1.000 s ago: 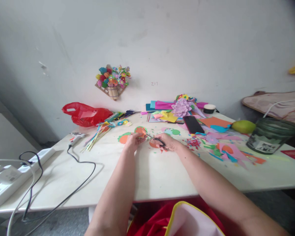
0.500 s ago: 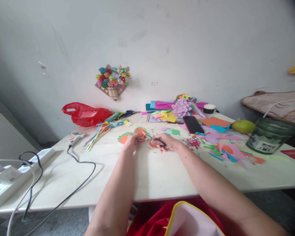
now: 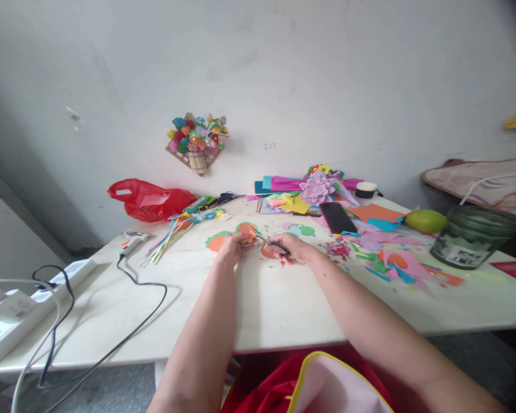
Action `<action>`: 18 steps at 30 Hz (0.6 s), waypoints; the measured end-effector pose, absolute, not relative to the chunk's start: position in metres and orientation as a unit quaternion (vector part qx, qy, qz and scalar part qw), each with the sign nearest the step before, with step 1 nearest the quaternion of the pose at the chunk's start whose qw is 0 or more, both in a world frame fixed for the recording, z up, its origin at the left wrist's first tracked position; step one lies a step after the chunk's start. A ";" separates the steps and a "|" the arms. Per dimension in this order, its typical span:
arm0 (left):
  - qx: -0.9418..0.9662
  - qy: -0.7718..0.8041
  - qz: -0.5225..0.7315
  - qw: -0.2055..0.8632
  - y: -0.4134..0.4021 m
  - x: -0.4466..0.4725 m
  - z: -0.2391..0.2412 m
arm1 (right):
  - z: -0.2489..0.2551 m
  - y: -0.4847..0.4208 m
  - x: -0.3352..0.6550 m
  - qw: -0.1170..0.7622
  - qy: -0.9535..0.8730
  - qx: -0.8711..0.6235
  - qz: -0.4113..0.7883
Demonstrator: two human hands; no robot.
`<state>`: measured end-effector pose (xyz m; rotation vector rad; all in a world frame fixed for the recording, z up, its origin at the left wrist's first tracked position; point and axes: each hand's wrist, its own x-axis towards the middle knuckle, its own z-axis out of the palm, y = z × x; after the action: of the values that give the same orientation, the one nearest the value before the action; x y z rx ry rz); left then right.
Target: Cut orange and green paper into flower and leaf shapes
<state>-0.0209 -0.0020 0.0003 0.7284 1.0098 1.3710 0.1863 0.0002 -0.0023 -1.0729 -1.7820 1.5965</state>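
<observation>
My right hand [image 3: 293, 248] is closed round the dark handles of a pair of scissors [image 3: 279, 248], whose blades point left. Between the fingers of my left hand [image 3: 236, 245] is an orange piece of craft foam [image 3: 246, 229] with a green edge, and the blade tips reach up to it. Just left of that hand, an orange and green scalloped cutout [image 3: 217, 242] lies on the table. Another orange piece [image 3: 267, 251] rests under the scissors, partly hidden. Small scraps are scattered around both hands.
Foam scraps [image 3: 395, 264] and a dark glass jar [image 3: 466, 241] are on the right, near a phone [image 3: 337, 218] and a green fruit [image 3: 425, 221]. Leftward are a glue gun [image 3: 133, 244], its cord, a power strip [image 3: 38, 304] and a red plastic bag [image 3: 152, 201].
Hardly anything differs. Both hands stay in place, with only a very slight shift of the scissors and the foam piece.
</observation>
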 end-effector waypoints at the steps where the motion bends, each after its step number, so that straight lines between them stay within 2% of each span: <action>1: 0.313 0.433 0.592 0.603 -0.002 -0.021 0.001 | -0.002 0.000 0.186 0.257 -0.656 -0.398 0.587; 18: 0.257 0.418 0.630 0.602 -0.004 -0.007 0.003 | 0.003 -0.009 0.181 0.313 -0.633 -0.403 0.582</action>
<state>-0.0075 -0.0040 0.0027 0.5961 0.9680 1.4583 0.1809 -0.0088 0.0034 -1.0638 -1.6692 1.5352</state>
